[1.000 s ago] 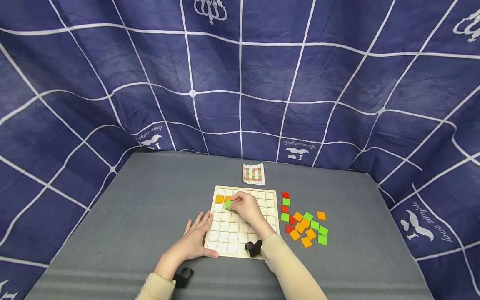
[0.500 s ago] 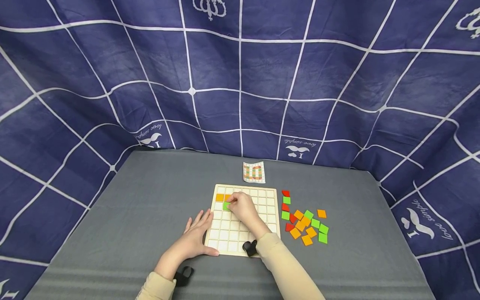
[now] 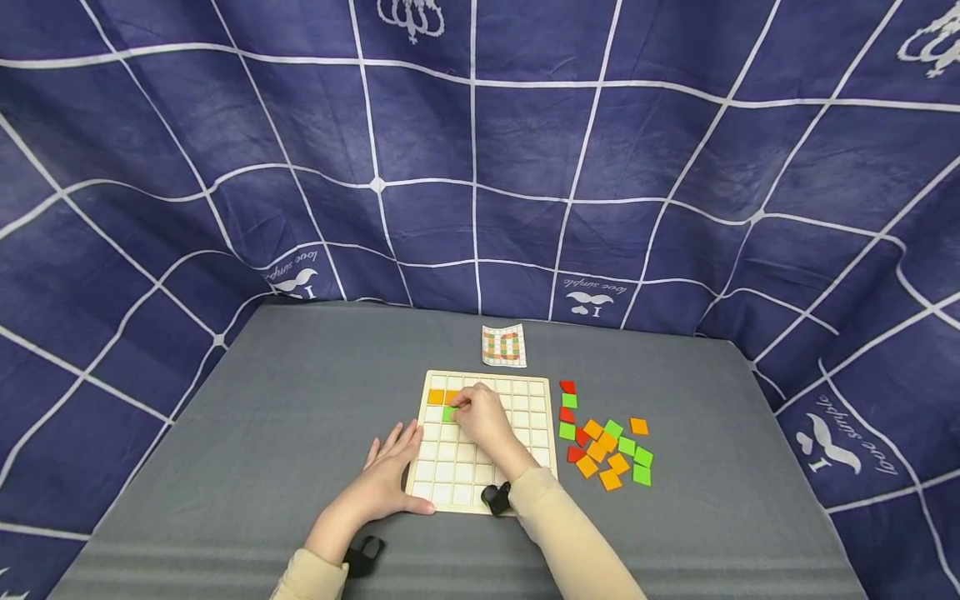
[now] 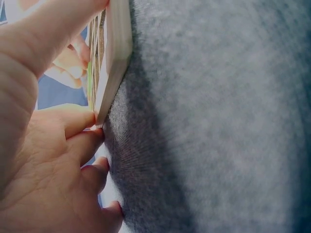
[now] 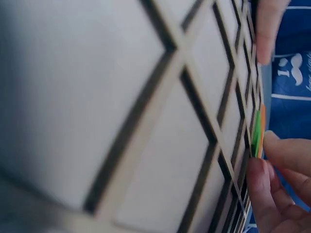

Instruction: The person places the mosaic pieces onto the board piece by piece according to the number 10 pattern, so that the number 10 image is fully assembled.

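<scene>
A pale wooden grid board [image 3: 525, 417] lies on the grey table. Two orange tiles [image 3: 437, 397] fill cells at its top left. My right hand [image 3: 480, 417] pinches a green tile [image 3: 448, 413] with its fingertips over a cell just below the orange ones; the right wrist view shows the green tile [image 5: 256, 132] edge-on at the board [image 5: 146, 121], beside my fingertips [image 5: 282, 150]. My left hand [image 3: 390, 475] lies flat on the table with its fingers against the board's left edge [image 4: 114, 63], the thumb at the front corner.
A heap of loose red, green and orange tiles [image 3: 607, 450] lies right of the board. A small pattern card [image 3: 504, 346] sits beyond the board. Blue checked cloth [image 3: 480, 167] walls in the table at the back and sides.
My right hand has lowered the green tile from above the board down to a cell under the orange tiles. The left hand has stayed put.
</scene>
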Available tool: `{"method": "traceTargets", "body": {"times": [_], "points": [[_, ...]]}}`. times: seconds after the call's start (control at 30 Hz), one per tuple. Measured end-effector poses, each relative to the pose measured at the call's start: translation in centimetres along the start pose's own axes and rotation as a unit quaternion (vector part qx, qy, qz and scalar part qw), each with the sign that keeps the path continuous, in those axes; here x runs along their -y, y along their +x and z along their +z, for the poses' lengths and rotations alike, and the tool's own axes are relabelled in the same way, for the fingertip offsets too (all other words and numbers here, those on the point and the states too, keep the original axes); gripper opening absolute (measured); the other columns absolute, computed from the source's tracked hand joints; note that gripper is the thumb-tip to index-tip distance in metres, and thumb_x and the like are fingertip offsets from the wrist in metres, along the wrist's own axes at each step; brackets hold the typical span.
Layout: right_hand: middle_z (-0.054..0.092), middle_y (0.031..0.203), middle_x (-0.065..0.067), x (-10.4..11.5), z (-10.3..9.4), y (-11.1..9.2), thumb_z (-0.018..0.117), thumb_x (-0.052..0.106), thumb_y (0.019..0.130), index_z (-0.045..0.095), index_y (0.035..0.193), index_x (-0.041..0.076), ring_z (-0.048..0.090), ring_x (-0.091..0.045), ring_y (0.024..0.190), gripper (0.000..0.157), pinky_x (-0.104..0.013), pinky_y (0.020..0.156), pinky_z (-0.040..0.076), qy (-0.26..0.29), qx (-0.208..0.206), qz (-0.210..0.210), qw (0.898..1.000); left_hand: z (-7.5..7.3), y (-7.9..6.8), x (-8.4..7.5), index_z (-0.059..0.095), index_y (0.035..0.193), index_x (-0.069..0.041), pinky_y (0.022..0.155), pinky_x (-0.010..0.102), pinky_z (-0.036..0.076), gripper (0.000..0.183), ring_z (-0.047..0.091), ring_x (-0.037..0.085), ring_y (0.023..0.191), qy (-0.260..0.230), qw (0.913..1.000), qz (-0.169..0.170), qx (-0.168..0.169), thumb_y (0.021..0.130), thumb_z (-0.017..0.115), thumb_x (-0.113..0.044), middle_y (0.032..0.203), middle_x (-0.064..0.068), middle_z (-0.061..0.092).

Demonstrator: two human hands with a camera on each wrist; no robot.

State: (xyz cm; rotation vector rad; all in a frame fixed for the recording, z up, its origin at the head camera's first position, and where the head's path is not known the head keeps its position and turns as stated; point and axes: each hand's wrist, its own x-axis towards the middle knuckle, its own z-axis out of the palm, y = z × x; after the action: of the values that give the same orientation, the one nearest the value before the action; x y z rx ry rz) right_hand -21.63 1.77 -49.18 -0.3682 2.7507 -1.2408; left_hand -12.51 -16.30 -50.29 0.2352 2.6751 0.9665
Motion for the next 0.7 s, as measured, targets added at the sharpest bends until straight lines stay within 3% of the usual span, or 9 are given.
{"method": "traceTargets", "body": {"times": [0.3,0.47,0.7], "points": [[0.071,0.094,-0.006,-1.0,-3.2,-0.4,0.072,0.008,0.088,0.074,0.098,0.006,0.067,-0.014,0.081,0.011,-0.026,0.072,0.055,0.065,-0.017,0.016,0.998,0.0,-0.2,0.0,0.026,0.155,-0.001,0.120,0.062,0.001,0.122,0.010,0.040,0.152,-0.005,1.0000,0.003,0.002,0.060,0.093,-0.038,0.164,0.016,0.019],[0.073,0.093,-0.004,-1.9,-5.8,-0.6,0.071,0.012,0.089,0.074,0.103,0.005,0.066,-0.013,0.081,0.016,-0.026,0.071,0.053,0.089,-0.030,0.049,0.994,-0.1,-0.2,0.0,0.026,0.155,-0.001,0.120,0.062,0.001,0.123,0.009,0.040,0.152,-0.004,1.0000,0.004,0.003,0.060,0.093,-0.039,0.164,0.016,0.018],[0.074,0.093,-0.007,-4.7,-9.4,-1.8,0.072,0.012,0.089,0.074,0.107,0.003,0.067,-0.014,0.081,0.020,-0.023,0.068,0.051,0.102,-0.066,0.087,0.989,-0.1,-0.2,0.2,0.026,0.155,-0.001,0.120,0.061,0.001,0.122,0.009,0.040,0.152,-0.004,1.0000,0.009,0.001,0.060,0.093,-0.038,0.164,0.016,0.018]]}}
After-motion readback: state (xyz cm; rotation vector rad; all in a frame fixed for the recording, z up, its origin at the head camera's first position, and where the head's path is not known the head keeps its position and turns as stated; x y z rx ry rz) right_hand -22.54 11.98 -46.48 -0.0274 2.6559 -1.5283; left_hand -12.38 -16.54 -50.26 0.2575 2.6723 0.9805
